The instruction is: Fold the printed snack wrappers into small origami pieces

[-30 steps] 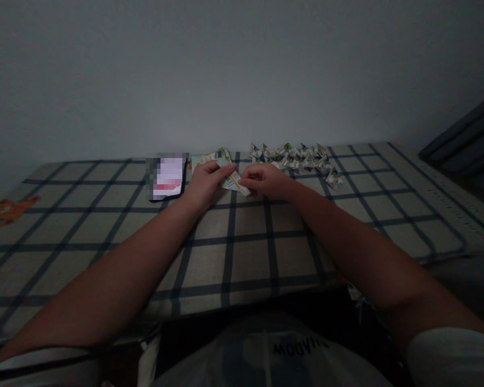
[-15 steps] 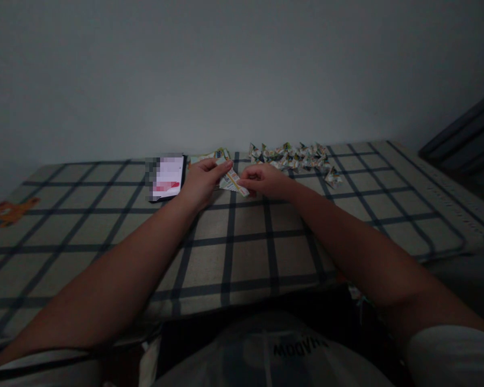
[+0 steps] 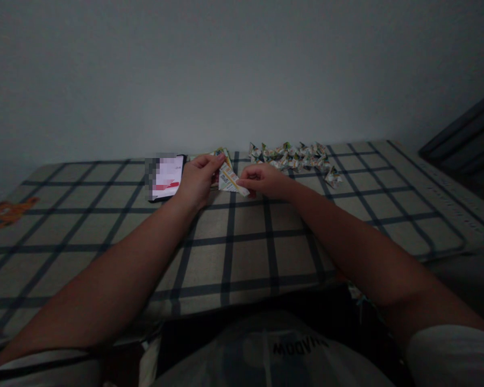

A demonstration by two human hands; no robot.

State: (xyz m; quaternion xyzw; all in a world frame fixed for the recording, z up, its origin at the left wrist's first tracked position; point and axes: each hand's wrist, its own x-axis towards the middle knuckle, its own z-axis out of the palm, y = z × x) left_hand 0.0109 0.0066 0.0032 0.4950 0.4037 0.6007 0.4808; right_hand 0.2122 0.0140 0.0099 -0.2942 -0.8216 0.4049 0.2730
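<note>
Between my hands is a printed piece of folded paper (image 3: 229, 179), roughly triangular, held just above the checked cloth. My left hand (image 3: 200, 174) pinches its upper left corner between thumb and fingers. At the lower right corner, my right hand (image 3: 261, 180) grips the paper with thumb and forefinger, the other fingers curled in. Behind my left hand lies a stack of printed paper (image 3: 221, 153), mostly covered by that hand. Several folded paper pieces (image 3: 294, 159) with pointed tips stand in rows beyond my right hand.
A tablet or phone (image 3: 167, 180) with a lit, partly blurred screen lies left of my left hand. The checked tablecloth (image 3: 246, 252) covers the table, which meets a plain wall (image 3: 242, 75). An orange shape (image 3: 11, 211) is at the far left.
My left hand has shifted slightly left along the paper's upper edge, and more of its printed face shows. My right hand keeps its hold in about the same place.
</note>
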